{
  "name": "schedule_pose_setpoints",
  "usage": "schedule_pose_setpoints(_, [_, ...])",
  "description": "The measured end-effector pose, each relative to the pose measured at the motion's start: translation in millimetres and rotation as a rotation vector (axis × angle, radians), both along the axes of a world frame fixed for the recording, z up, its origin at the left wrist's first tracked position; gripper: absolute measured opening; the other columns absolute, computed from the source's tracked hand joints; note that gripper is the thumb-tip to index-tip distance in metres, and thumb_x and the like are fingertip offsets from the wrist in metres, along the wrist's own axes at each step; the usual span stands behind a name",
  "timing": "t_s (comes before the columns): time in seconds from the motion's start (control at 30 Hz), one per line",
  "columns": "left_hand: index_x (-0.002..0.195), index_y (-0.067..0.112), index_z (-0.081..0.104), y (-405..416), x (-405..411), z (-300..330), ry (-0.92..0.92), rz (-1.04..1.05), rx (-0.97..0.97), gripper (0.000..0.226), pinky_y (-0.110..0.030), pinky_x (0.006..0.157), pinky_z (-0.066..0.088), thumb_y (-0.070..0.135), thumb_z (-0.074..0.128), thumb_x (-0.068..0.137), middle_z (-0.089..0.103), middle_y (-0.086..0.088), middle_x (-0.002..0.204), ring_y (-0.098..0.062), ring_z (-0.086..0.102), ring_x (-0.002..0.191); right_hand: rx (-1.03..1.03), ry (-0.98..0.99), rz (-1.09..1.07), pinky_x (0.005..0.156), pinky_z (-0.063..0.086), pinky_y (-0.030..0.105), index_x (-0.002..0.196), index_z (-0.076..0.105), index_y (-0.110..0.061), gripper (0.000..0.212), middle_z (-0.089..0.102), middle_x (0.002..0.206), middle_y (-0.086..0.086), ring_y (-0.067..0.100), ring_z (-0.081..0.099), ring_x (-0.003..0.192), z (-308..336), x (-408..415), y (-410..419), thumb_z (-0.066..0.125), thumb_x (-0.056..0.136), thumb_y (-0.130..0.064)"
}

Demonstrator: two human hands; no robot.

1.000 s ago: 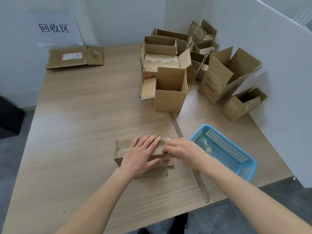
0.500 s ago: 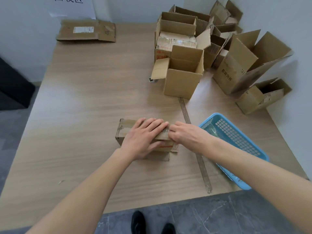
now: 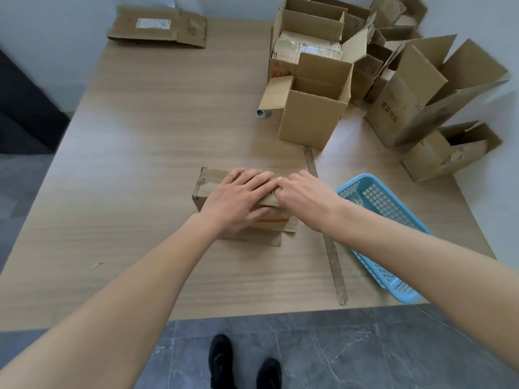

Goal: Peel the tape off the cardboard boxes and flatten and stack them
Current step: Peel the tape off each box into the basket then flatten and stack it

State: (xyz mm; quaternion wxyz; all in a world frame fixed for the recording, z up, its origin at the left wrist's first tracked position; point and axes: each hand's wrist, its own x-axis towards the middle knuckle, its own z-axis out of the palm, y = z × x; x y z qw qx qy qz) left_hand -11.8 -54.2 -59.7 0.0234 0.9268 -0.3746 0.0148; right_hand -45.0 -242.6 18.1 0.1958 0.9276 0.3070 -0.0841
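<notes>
A small closed cardboard box (image 3: 209, 182) with worn tape on its top lies on the wooden table (image 3: 154, 136) near the front edge. My left hand (image 3: 238, 200) presses flat on the box top, fingers straight and thumb down the front face. My right hand (image 3: 306, 197) is at the box's right top edge, fingers curled and picking at the tape there. Its fingertips are hidden against my left fingertips. One flattened box (image 3: 157, 29) lies at the far left of the table by the wall.
Several open boxes crowd the far right, the nearest an upright one (image 3: 311, 116), with a large tilted one (image 3: 407, 108) and a small one (image 3: 446, 153). A blue basket (image 3: 362, 178) sits right of my hands. A long tape strip (image 3: 332, 256) lies on the table. A small grey roll (image 3: 263, 113) lies beside the nearest box.
The camera has tilted down and moved closer. Both hands stay on the small box, with my right fingers working at its right top edge.
</notes>
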Motion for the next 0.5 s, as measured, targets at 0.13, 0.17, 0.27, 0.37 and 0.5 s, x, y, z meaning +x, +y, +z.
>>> schedule_pose_setpoints(0.13, [0.16, 0.03, 0.025, 1, 0, 2, 0.014, -0.004, -0.016, 0.068, -0.037, 0.123, 0.011, 0.063, 0.031, 0.101, 0.032, 0.009, 0.162, -0.017, 0.028, 0.147, -0.011, -0.012, 0.069, 0.09, 0.038, 0.036, 0.119, 0.057, -0.011, 0.025, 0.057, 0.122, 0.01, 0.029, 0.056, 0.11, 0, -1, -2, 0.042, 0.1, -0.005])
schedule_pose_setpoints(0.17, [0.16, 0.03, 0.025, 1, 0, 3, 0.014, -0.009, -0.021, 0.068, -0.038, 0.123, 0.013, 0.063, 0.032, 0.101, 0.033, 0.009, 0.162, -0.017, 0.029, 0.147, 0.011, 0.004, 0.093, 0.09, 0.038, 0.035, 0.119, 0.057, -0.012, 0.025, 0.057, 0.122, 0.009, 0.028, 0.055, 0.11, 0, -2, -5, 0.042, 0.1, -0.005])
schedule_pose_setpoints(0.27, [0.161, 0.033, 0.02, 2, 0, 4, 0.022, -0.015, -0.013, 0.068, -0.038, 0.123, 0.014, 0.062, 0.033, 0.101, 0.034, 0.01, 0.161, -0.017, 0.029, 0.146, 0.118, 0.045, 0.201, 0.088, 0.041, 0.035, 0.114, 0.058, -0.01, 0.024, 0.057, 0.114, 0.008, 0.026, 0.052, 0.107, 1, -5, -20, 0.046, 0.096, 0.002])
schedule_pose_setpoints(0.37, [0.161, 0.036, 0.016, 3, -2, 3, 0.025, -0.021, -0.003, 0.067, -0.039, 0.123, 0.014, 0.063, 0.029, 0.101, 0.032, 0.011, 0.161, -0.016, 0.028, 0.147, 0.309, -0.04, 0.331, 0.067, 0.05, 0.034, 0.091, 0.063, -0.006, 0.02, 0.06, 0.09, 0.009, 0.026, 0.058, 0.083, -2, -10, -37, 0.067, 0.082, 0.011])
schedule_pose_setpoints(0.5, [0.161, 0.037, 0.014, 4, -1, 3, 0.031, -0.036, 0.006, 0.067, -0.04, 0.123, 0.015, 0.062, 0.031, 0.102, 0.031, 0.012, 0.161, -0.016, 0.028, 0.147, 0.35, -0.086, 0.415, 0.072, 0.051, 0.033, 0.095, 0.062, -0.009, 0.017, 0.058, 0.092, 0.007, 0.024, 0.055, 0.082, -15, -14, -51, 0.061, 0.09, 0.007])
